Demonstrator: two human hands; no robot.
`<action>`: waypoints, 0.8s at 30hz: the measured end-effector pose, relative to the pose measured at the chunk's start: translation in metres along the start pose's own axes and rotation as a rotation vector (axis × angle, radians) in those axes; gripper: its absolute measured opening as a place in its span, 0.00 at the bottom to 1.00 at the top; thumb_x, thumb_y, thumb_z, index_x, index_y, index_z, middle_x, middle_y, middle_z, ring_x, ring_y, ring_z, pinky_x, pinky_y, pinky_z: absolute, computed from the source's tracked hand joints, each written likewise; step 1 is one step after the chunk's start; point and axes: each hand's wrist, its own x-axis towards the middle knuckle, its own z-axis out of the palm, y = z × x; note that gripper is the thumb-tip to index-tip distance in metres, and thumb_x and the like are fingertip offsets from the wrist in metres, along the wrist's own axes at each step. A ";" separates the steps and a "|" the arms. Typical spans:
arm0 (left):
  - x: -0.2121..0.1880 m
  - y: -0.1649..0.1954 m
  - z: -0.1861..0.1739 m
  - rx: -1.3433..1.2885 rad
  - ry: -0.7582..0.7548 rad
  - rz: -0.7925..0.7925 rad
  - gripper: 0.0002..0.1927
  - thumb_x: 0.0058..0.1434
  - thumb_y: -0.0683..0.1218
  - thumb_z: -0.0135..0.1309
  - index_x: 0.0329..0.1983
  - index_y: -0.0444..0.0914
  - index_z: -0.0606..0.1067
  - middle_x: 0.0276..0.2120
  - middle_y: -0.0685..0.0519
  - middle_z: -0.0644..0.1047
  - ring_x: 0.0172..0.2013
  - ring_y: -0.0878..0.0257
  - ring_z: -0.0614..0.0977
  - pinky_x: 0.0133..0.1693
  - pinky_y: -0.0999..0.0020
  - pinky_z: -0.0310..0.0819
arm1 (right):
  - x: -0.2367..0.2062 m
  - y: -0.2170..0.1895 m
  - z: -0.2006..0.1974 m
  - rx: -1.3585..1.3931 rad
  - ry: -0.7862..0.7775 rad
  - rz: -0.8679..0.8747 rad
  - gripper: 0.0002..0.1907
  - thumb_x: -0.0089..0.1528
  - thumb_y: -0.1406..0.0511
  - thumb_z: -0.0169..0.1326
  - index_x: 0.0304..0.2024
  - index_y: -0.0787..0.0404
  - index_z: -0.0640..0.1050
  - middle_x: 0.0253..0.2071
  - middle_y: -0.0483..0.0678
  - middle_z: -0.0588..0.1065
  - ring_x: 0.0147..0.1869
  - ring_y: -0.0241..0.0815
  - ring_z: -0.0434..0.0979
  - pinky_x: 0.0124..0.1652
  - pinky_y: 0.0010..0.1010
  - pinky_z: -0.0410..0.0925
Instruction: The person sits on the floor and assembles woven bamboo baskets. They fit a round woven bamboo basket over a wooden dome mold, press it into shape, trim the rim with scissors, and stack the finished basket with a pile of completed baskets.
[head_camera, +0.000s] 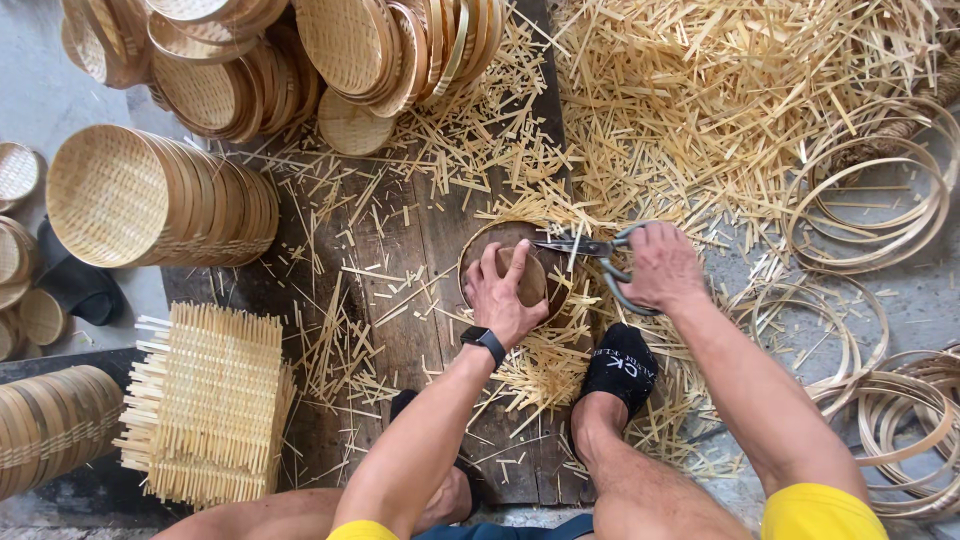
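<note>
Littering dark wooden boards (420, 230), bamboo offcuts (700, 90), possibly outdoors

Person seen from above: bare forearms, black smartwatch (484, 341) on left wrist, yellow shorts (822, 511), black ankle sock (620, 366) with white lettering

A round woven bamboo tray (515, 270) is seen just below the middle of the view, lying flat on dark wooden planks amid cut bamboo slivers. Its thin hoop rim is visible as a pale ring, and a round brownish disc is pressed down onto its centre. At the tray's 2 o'clock edge, a pair of large metal scissors (590, 250) is held nearly level, the blades pointing toward 9 o'clock across the rim and the grey loop handles lying at 3 o'clock.
</note>
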 end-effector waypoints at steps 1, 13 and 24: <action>0.001 0.000 0.000 0.025 -0.032 0.037 0.53 0.36 0.49 0.70 0.69 0.58 0.64 0.66 0.46 0.58 0.64 0.36 0.58 0.62 0.36 0.57 | 0.003 -0.004 0.002 0.011 0.015 0.035 0.27 0.46 0.47 0.60 0.31 0.65 0.76 0.27 0.51 0.71 0.31 0.45 0.73 0.33 0.35 0.72; 0.016 -0.014 -0.026 0.186 -0.383 0.267 0.52 0.32 0.47 0.70 0.66 0.61 0.66 0.68 0.50 0.59 0.67 0.42 0.58 0.63 0.38 0.56 | 0.000 0.003 0.007 -0.007 -0.016 0.025 0.26 0.43 0.50 0.63 0.31 0.64 0.76 0.29 0.52 0.73 0.34 0.45 0.75 0.36 0.35 0.73; 0.002 0.001 -0.009 0.108 -0.239 0.044 0.58 0.36 0.52 0.73 0.72 0.59 0.59 0.67 0.44 0.57 0.67 0.40 0.56 0.64 0.37 0.54 | -0.006 0.013 -0.006 0.063 -0.075 -0.022 0.31 0.48 0.45 0.63 0.34 0.66 0.76 0.31 0.54 0.74 0.36 0.47 0.76 0.38 0.37 0.74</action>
